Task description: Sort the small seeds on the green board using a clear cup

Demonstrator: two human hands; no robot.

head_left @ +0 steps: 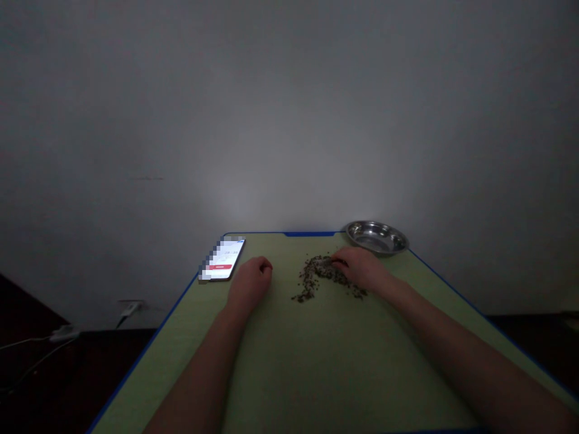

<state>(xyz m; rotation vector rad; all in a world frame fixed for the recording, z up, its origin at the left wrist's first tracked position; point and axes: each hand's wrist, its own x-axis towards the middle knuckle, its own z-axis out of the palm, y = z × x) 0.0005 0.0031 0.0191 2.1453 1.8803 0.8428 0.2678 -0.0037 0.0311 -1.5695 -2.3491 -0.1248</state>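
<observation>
A loose, spread-out pile of small dark grains mixed with paler ones [310, 280] lies on the pale green table [289, 355]; their exact kind is too small to tell. My right hand [360, 266] reaches in from the right, fingers pinched together at the pile's upper right part. Whatever sits between those fingertips is too small to name. Left of the pile, apart from it, my left hand [251, 282] rests on the tabletop with its fingers curled in a loose fist. The inside of that fist is hidden.
A shallow shiny metal bowl [377, 239] stands at the far right corner, just beyond my right hand. Left of my left hand lies a phone [226, 259] with its screen lit. A wall [289, 120] rises behind the table's blue edge. Cables [43, 355] run low at left.
</observation>
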